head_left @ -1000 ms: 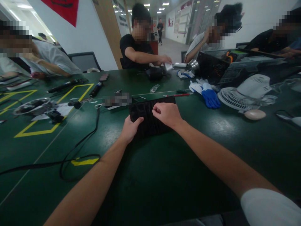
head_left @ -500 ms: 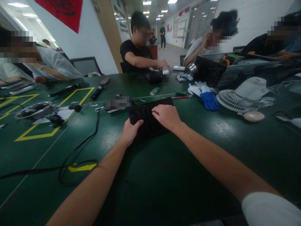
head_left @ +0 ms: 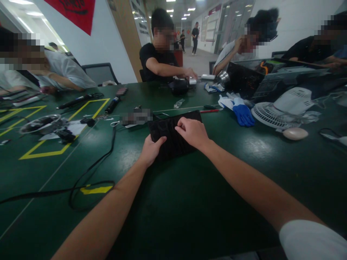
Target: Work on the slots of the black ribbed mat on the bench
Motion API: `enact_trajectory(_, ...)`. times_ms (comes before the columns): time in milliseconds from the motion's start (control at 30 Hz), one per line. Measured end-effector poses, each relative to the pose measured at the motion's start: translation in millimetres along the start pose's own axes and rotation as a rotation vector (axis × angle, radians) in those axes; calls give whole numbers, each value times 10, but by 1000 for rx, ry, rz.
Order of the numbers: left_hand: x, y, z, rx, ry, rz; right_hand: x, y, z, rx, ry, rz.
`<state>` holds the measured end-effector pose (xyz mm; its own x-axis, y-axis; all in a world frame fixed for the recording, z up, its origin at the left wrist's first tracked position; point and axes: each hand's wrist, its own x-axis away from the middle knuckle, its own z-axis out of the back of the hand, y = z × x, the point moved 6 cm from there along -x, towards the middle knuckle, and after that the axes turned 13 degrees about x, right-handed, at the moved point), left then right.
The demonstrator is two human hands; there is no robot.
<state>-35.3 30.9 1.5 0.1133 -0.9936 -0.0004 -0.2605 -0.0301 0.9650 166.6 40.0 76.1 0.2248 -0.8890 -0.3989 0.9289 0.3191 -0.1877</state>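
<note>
Black case (head_left: 173, 143) spanning between both hands over the green table (head_left: 168, 206); left hand (head_left: 150, 151) clamping its left edge, thumb on top; right hand (head_left: 194, 133) curling over its right part, fingertips drawn together (whether pinching anything, cannot tell). Right fingers seemingly working at the upper face; shifting them is calling for a steady left grip. Blue-and-white glove (head_left: 242, 112) lying beyond, to the right hand's right

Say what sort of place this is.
Probably a shared workshop in an office building: a green table marked out with yellow tape, work gloves lying on it, and a mesh-backed chair behind.
</note>
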Motion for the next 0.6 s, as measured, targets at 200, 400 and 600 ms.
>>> enact_trajectory(200, 135, 80, -165, -180, -330, -91, -40, 172, 61, -30, 54, -27)
enact_trajectory(400, 370, 122, -405, -585, -697, -234, 66, 606, 184, -89, 126, -96)
enact_trajectory(600, 50, 142, -221, -661, -313, -314, 585, 709, 240, -173, 82, -1)
